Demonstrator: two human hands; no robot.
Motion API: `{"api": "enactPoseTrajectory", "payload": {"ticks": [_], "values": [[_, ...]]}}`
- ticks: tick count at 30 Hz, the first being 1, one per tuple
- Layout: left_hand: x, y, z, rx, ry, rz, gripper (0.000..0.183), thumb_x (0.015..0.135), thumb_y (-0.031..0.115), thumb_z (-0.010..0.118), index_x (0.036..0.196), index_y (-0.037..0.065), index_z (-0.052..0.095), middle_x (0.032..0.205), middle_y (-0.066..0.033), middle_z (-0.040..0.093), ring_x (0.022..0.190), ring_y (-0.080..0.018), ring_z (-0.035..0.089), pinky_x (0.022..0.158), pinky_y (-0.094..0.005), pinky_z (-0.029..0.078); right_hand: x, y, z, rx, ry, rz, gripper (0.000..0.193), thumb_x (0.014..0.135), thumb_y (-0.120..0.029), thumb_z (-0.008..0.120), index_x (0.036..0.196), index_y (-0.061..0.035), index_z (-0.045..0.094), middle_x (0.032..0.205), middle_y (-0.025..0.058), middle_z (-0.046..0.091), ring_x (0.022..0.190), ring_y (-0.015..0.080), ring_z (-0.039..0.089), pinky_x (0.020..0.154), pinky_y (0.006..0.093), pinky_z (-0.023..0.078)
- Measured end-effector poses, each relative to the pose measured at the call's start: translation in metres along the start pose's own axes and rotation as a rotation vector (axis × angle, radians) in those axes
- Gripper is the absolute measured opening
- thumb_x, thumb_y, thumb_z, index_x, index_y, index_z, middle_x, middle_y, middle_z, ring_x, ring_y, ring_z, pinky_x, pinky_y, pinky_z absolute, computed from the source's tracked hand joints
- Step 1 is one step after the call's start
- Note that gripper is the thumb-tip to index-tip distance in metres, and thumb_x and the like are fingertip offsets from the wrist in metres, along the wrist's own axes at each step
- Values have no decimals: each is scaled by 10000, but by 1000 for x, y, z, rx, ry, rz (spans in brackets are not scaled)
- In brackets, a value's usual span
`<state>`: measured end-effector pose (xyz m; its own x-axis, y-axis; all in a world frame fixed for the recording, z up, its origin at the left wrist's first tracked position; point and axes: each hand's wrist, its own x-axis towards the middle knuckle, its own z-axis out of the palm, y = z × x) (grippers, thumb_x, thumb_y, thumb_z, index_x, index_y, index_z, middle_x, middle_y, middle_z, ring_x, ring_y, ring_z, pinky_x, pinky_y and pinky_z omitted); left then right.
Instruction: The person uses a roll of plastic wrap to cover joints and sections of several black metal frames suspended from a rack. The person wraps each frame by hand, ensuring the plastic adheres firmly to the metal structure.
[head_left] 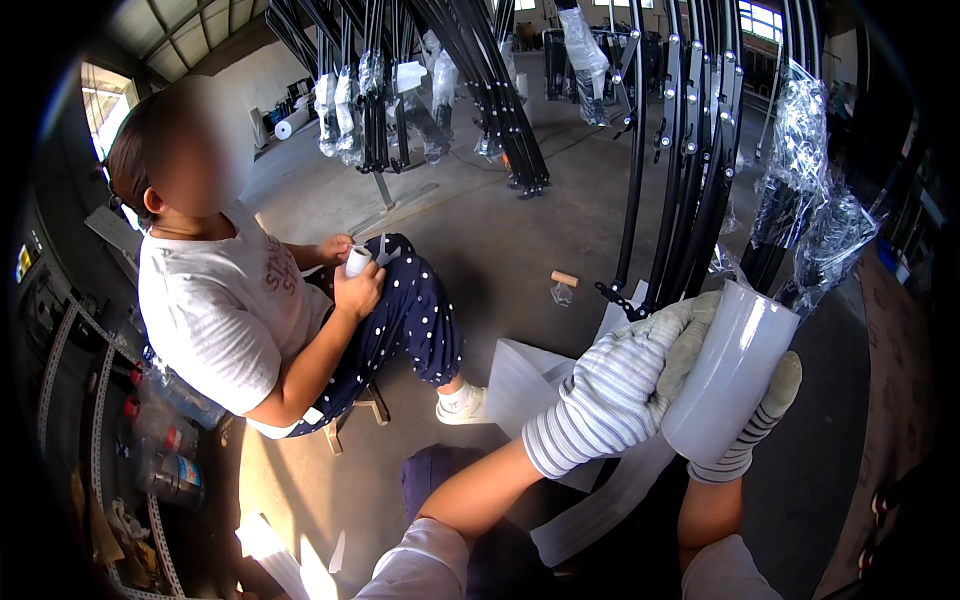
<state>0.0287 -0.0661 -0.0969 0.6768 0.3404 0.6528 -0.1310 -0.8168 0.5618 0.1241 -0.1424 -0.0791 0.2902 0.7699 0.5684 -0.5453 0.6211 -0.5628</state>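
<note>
A roll of clear stretch film (728,375) is tilted in front of me, between my two gloved hands. My left hand (625,375), in a striped work glove with a grey palm, is closed against the roll's left side. From behind and below, my right hand (755,425) wraps round the roll, its fingers showing past the right side. Just beyond the roll hangs a bundle of black metal tubes (795,40), loosely wrapped in crinkled clear film (795,150). More black jointed tubes (675,160) hang to its left, their lower ends close to my left hand.
At left, a seated person (225,310) holds a small white roll (358,262). White foam sheets (530,375) lie on the floor below my left arm. A cardboard tube (565,279) lies farther off. More tube bundles (375,90) hang behind; a metal rack (95,430) with bottles stands left.
</note>
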Motion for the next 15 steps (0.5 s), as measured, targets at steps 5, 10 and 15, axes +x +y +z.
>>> {"api": "enactPoseTrajectory", "payload": {"ticks": [5,10,15], "values": [[0,0,1,30,4,21,574,710,150,540,1212,-40,335,1137,-216,466,1048,-332,472,913,-360,372,-1,0,-2,9,-10,-3,770,718,-587,514,1071,93,429,788,173,583,603,184,613,489,262,532],[1,5,-1,34,12,-2,567,716,157,538,1212,-33,339,1133,-217,470,1040,-332,480,904,-358,379,-1,-3,-1,-23,-6,19,785,702,-615,507,1042,90,444,771,166,582,584,172,599,490,252,516],[3,0,3,34,12,38,612,715,265,604,1213,4,361,1137,-172,478,1002,-307,509,865,-337,408,-1,-2,-5,-75,-26,7,780,706,-616,502,1030,90,439,749,165,579,560,168,589,489,254,511]]}}
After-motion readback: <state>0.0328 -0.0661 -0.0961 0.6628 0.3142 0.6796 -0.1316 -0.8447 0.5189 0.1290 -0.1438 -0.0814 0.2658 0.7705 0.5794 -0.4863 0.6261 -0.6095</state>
